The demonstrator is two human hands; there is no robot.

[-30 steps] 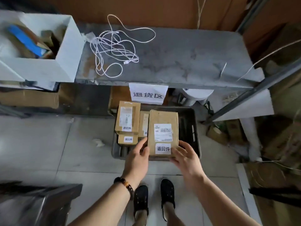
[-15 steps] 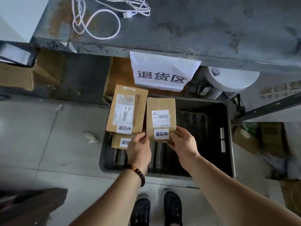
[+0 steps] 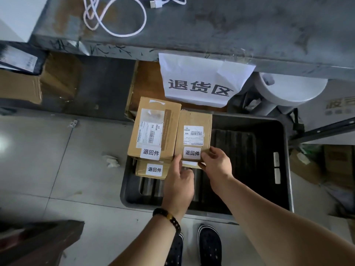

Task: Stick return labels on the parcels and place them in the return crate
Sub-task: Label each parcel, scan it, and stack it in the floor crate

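Observation:
A brown cardboard parcel (image 3: pixel 194 120) with a shipping label and a white return label (image 3: pixel 191 153) lies inside the dark plastic crate (image 3: pixel 284 162) on the floor. My left hand (image 3: pixel 178 181) and my right hand (image 3: pixel 217 164) both grip its near edge. It rests on another parcel beneath it. To its left a larger labelled parcel (image 3: pixel 153 129) lies on a smaller labelled one (image 3: pixel 151 169), both in the crate's left part.
A grey metal shelf (image 3: pixel 230 25) with a white cable (image 3: pixel 115 20) overhangs the crate. A white paper sign (image 3: pixel 201 81) hangs from the shelf edge. Cardboard boxes (image 3: pixel 19 85) sit under the shelf at left. My feet (image 3: pixel 209 244) stand on the tiled floor.
The parcel has gone down into the crate beside the left stack, still held by both hands. The view has moved closer and lower over the crate.

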